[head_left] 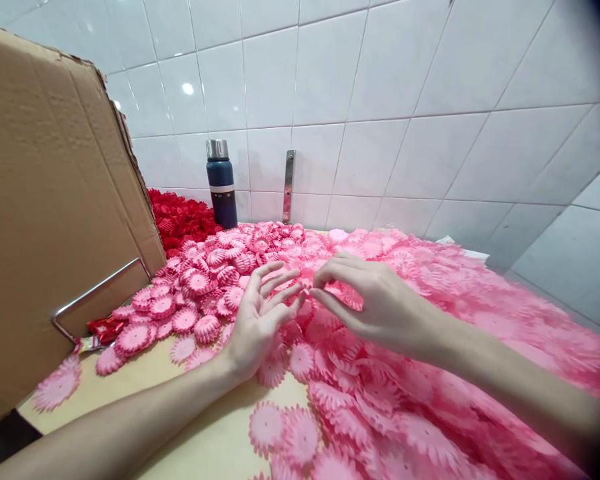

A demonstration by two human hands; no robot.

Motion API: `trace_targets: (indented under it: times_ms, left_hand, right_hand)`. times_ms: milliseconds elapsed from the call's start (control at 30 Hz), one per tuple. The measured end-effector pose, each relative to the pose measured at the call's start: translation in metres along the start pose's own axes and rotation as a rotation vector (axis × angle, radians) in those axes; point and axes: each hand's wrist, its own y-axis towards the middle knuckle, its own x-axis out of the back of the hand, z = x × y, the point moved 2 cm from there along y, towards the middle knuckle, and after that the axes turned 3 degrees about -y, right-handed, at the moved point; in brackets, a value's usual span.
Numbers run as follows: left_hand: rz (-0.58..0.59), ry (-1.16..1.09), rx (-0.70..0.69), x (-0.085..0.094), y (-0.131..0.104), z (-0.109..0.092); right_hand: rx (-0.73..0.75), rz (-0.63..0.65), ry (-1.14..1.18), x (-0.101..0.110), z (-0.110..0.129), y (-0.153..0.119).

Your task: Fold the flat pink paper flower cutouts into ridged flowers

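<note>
My left hand is palm up over the pile, its fingers spread and slightly curled, with nothing seen in the palm. Close to its fingertips, my right hand has thumb and forefinger pinched together; whatever they hold is too small to make out. Under and around both hands lie pink scalloped flower-petal discs, each with a tiny centre hole. To the left are smaller pink petal clusters with darker edges, heaped up. Two loose pale pink discs rest on the table below my left hand.
A tall cardboard box stands at the left, with a bent metal wire handle and a red wrapper by it. Behind are dark red petals, a blue bottle and a metal bracket against the tiled wall.
</note>
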Motion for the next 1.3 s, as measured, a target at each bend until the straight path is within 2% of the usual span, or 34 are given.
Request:
trace_targets:
  times_ms: [100,200,433,667,867,1133,1300]
  left_hand:
    - [0.002,0.184,-0.112,0.001,0.003,-0.001]
    - [0.042,0.336,-0.157,0.001,0.002,-0.001]
    - [0.104,0.233,-0.099,-0.001,-0.003,0.005]
    - [0.102,0.244,-0.146,-0.002,-0.003,0.005]
    - [0.1,0.284,-0.125,-0.003,-0.003,0.005]
    - [0.02,0.382,-0.117,0.002,-0.001,0.002]
    - [0.016,0.403,-0.129,0.001,0.001,0.001]
  right_hand:
    - [-0.195,-0.001,0.198,0.003,-0.003,0.001]
    - [-0.309,0.022,0.389,0.005,-0.006,0.001]
    - [-0.431,0.023,0.618,0.003,-0.007,-0.001]
    - [-0.413,0.1,0.78,0.0,-0.005,0.0]
    - [-0.404,0.194,0.834,-0.001,-0.01,0.0]
    - [-0.41,0.194,0.836,0.001,-0.013,0.0]
    - [-0.426,0.189,0.82,-0.001,-0.016,0.0]
